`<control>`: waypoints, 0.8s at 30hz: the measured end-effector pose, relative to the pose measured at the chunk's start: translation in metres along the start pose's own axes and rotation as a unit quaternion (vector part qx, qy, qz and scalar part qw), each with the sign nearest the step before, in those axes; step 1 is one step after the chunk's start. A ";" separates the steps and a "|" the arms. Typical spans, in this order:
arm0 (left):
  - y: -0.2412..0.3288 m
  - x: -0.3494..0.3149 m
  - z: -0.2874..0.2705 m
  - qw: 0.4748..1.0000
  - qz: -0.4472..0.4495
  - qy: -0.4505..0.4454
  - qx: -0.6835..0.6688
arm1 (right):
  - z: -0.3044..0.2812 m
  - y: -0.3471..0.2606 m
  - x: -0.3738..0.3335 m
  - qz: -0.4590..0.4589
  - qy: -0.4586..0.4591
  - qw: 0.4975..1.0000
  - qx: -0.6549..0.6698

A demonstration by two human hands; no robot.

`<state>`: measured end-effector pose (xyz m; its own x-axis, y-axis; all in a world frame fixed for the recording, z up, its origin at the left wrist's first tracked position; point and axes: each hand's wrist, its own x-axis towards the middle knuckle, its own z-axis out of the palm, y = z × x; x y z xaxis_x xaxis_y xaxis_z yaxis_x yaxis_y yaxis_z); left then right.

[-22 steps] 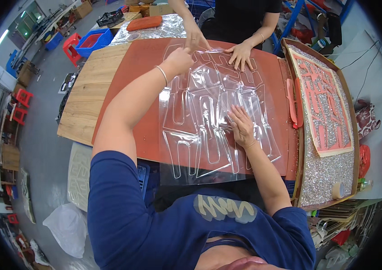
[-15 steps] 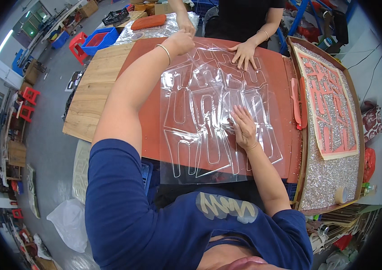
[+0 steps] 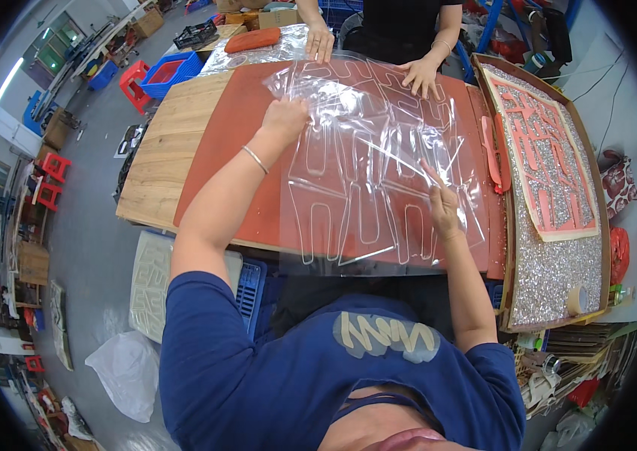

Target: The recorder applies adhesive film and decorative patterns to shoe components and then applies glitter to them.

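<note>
A large clear plastic sheet (image 3: 333,188) with embossed outline shapes lies over a reddish-brown board (image 3: 236,143), its near edge hanging past the board's edge. My left hand (image 3: 286,120) is closed on the sheet's upper left edge, which is raised and creased there. On the right part of the sheet, my right hand (image 3: 445,209) is turned on its side. Its fingers appear to pinch the film, where bright folds run toward them. Across the table, a person's two hands (image 3: 421,75) rest on the sheet's far edge, fingers spread.
A wooden board (image 3: 157,154) extends to the left. On the right stands a shallow tray (image 3: 551,289) of glittery grey material with a pink cut-out panel (image 3: 547,214) on it. A tape roll (image 3: 578,301) sits at its near end. Red strips (image 3: 500,154) lie beside the tray.
My left hand has come nearer and left from the far edge, drawing the film's corner along. My right hand has turned from flat to sideways. The other person's hands have shifted apart.
</note>
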<state>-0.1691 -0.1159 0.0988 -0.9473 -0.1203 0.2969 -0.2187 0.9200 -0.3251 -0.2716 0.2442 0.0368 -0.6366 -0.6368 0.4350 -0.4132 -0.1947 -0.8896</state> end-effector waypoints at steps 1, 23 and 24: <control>0.001 -0.021 -0.003 0.999 -0.013 0.040 0.004 | -0.003 -0.006 -0.003 -0.049 -0.005 0.996 -0.069; 0.150 -0.360 -0.149 0.944 -0.209 0.056 -0.250 | -0.033 -0.170 -0.183 -0.176 -0.253 0.927 -0.214; 0.151 -0.360 -0.146 0.925 -0.251 0.082 -0.273 | -0.031 -0.171 -0.180 -0.193 -0.240 0.923 -0.229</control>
<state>0.1730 0.1204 0.0737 -0.7000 -0.5672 0.4339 -0.4283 0.8196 0.3804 -0.1065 0.4158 0.1152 -0.0674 -0.8642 0.4985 -0.8513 -0.2108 -0.4805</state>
